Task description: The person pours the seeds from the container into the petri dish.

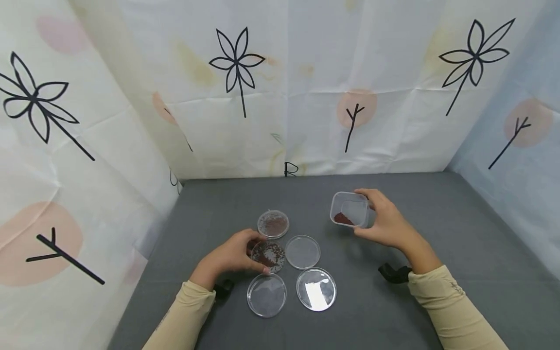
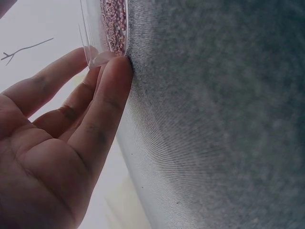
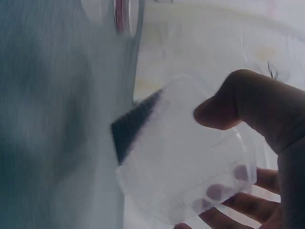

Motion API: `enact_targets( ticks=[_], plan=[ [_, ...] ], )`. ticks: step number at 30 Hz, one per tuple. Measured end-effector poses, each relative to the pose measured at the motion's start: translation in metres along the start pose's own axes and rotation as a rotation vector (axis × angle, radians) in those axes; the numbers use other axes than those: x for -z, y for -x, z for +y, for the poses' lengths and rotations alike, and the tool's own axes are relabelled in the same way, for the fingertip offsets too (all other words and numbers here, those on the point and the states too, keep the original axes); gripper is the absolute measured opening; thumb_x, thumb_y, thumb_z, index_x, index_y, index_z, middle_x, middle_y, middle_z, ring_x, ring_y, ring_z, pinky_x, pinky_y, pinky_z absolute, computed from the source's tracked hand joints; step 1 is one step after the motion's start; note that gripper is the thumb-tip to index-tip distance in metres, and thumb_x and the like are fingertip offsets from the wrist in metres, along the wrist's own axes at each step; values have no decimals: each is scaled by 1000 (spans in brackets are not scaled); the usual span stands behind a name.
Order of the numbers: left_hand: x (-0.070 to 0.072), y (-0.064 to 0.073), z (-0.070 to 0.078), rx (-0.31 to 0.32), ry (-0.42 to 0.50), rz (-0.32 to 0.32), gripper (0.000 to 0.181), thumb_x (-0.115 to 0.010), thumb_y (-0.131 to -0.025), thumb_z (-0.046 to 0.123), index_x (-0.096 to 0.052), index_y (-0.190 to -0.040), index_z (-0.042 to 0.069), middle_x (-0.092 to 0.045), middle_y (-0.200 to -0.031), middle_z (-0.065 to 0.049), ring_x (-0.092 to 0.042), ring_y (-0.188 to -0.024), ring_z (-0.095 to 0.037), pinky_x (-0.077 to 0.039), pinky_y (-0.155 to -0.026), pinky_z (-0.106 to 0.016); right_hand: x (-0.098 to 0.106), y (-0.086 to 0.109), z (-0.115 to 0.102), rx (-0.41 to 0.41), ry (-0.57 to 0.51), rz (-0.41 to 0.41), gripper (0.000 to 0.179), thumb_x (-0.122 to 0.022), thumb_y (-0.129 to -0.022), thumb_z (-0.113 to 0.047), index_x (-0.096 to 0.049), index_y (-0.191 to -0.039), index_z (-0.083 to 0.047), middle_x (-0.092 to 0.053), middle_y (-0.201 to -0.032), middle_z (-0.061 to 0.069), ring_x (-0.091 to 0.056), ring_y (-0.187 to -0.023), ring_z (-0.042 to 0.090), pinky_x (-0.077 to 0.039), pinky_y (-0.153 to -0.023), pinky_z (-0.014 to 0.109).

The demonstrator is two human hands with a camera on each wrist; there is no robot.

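Observation:
My left hand [image 1: 238, 253] pinches the edge of a clear petri dish [image 2: 86, 28] between thumb and fingers, low over the grey tabletop. Small reddish-brown grains [image 2: 113, 24] are scattered across that dish, with bare patches between them. Off to the right, my right hand [image 1: 385, 218] grips a clear square plastic container [image 1: 355, 203] by its side, raised above the table and tilted. More reddish-brown grains [image 1: 343, 219] are heaped in its lower corner. In the right wrist view, the thumb lies on one side of the container [image 3: 190, 152] and the fingertips show through the other.
Behind the left hand stands another dish [image 1: 273, 224] with grains in it. Three clear dish pieces lie nearby: one right of the gripped dish [image 1: 303, 252], one in front [image 1: 267, 295], one front right [image 1: 316, 289]. Patterned cloth [image 1: 306, 131] walls the table's back and sides.

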State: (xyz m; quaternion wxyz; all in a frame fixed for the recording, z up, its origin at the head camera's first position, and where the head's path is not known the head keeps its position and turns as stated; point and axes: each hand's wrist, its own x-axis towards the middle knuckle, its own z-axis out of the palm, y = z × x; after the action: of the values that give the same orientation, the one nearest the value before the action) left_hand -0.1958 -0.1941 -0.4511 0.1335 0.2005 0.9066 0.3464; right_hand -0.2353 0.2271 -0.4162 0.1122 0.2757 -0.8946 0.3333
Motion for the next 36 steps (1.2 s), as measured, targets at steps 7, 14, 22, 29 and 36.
enact_targets(
  ticks=[7,14,22,29,36],
  plan=[
    [1,2,-1,-6,-14,0,80,-101,-72,34,-67,-138,4,-65,-124,-11,-62,-107,-21,-54,-89,-38,19,9,27,-162,-143,-76,89,-91,-78,-2,-42,-152,4,-46,-148,29,-47,-137,51,-46,-108,68],
    [0,0,0,6,-6,2,79,-101,-71,33,-67,-137,6,-65,-123,-9,-61,-105,-20,-54,-88,-38,23,14,47,-223,-226,-120,86,-88,-84,-4,-39,-155,-2,-45,-150,28,-44,-143,55,-46,-108,67],
    [0,-1,2,12,-3,2,79,-101,-71,32,-67,-137,5,-65,-123,-10,-61,-106,-21,-54,-88,-38,17,15,54,-211,-278,-162,79,-85,-87,-6,-42,-152,-4,-48,-149,25,-43,-144,53,-50,-104,66],
    [0,-2,4,19,6,4,78,-102,-71,30,-67,-136,5,-65,-124,-10,-61,-108,-22,-54,-90,-39,8,12,59,-174,-392,-176,76,-83,-86,2,-42,-151,0,-48,-146,29,-46,-140,54,-61,-95,43],
    [-1,-2,3,14,4,10,79,-102,-70,30,-67,-136,4,-66,-124,-10,-61,-107,-21,-54,-90,-40,0,12,62,-178,-433,-198,75,-83,-86,3,-42,-149,4,-50,-144,30,-46,-140,54,-61,-95,40]
  ],
)
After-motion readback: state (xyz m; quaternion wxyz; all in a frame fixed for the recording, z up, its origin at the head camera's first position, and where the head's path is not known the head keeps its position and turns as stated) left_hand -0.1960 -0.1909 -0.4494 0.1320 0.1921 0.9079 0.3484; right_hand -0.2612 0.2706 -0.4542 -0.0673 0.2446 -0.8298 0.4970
